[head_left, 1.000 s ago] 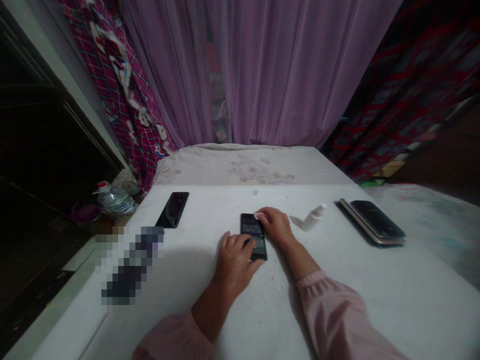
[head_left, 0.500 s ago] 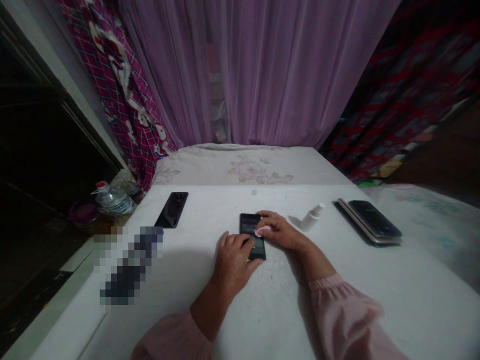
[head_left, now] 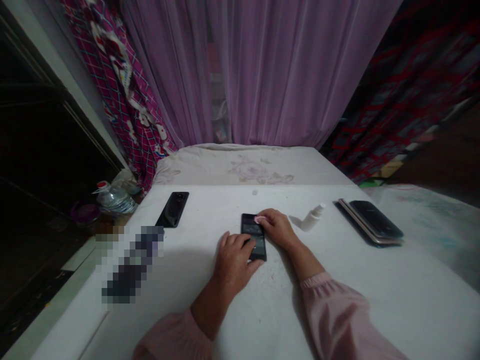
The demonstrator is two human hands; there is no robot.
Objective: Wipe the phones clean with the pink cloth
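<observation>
A dark smartphone (head_left: 257, 226) lies face up on the white tabletop in front of me. My left hand (head_left: 233, 260) grips its lower part, with fingers over the left side and screen and the thumb at the bottom edge. Pinched in my right hand (head_left: 280, 229) is a small pink cloth (head_left: 259, 219), pressed on the upper part of the phone's screen. The fingers hide some of the cloth, and whether it is fabric or a soft pad is hard to tell.
A white spray bottle (head_left: 313, 218) stands right of my right hand. Farther right is a stack of phones (head_left: 375, 222). Another black phone (head_left: 173, 210) lies to the left, above a pixelated patch (head_left: 133, 265). A tiny pale block (head_left: 255, 192) sits toward the back.
My right hand has slid the pink cloth up toward the top of the phone's screen. The left hand keeps its hold on the phone.
</observation>
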